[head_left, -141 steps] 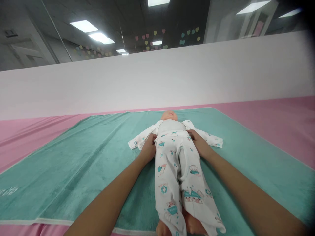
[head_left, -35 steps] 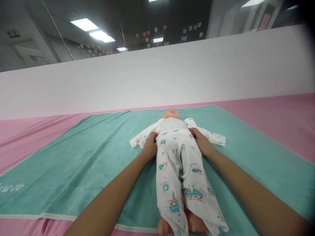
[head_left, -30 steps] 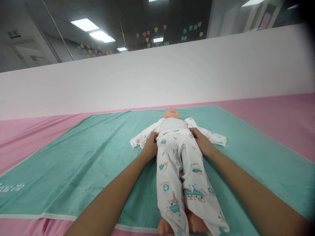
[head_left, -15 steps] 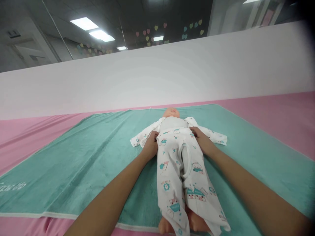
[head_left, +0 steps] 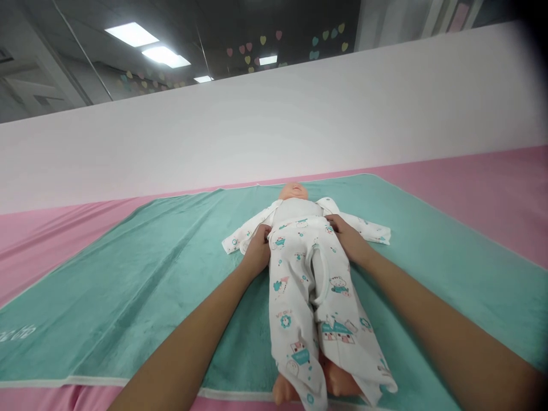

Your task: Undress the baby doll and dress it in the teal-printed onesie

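A baby doll (head_left: 294, 191) lies on its back, head away from me, feet showing below the trouser legs. It wears white printed baby trousers (head_left: 295, 274) pulled up to the belly and a matching jacket (head_left: 250, 227) spread open, sleeves out to both sides. My left hand (head_left: 258, 248) is closed at the left edge of the waistband, fingers curled on the cloth. On the other side, my right hand (head_left: 346, 237) pinches the waistband's right edge. Some fingertips of both hands are hidden by the fabric.
Beneath the doll is a teal blanket (head_left: 171, 257) with a white edge, laid over a pink sheet (head_left: 471, 194). A white low wall (head_left: 257, 131) stands behind, with a dark glass panel (head_left: 291, 28) above it showing ceiling lights and heart stickers.
The view has shifted slightly, so everything sits a little further left and mostly higher. Both hands stay at the waistband, and the doll and clothes look the same.
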Demonstrator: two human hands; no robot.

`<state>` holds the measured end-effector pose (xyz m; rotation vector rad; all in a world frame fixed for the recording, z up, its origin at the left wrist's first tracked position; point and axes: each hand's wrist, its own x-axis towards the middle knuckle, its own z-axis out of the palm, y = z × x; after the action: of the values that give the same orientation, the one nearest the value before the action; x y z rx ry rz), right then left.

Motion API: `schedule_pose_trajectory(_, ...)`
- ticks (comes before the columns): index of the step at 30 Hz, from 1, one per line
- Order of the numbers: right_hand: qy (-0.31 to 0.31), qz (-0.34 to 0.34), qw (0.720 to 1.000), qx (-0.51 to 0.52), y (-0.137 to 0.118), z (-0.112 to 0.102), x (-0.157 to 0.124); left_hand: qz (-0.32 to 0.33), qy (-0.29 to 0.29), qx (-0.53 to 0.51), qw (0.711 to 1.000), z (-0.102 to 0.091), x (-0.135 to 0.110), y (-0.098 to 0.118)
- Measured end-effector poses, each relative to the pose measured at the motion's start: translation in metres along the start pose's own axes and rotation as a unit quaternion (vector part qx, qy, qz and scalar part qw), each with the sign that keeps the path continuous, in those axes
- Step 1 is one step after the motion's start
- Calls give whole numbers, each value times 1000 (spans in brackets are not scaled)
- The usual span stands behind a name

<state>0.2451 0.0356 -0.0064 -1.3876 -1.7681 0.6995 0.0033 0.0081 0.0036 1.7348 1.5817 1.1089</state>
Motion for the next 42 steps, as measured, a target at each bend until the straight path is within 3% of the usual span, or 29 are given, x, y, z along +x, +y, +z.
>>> schedule_pose_trajectory(42, 0, -13, 1000, -14, 3, 1, 2, -8, -1, 10, 1000, 0, -2, 3)
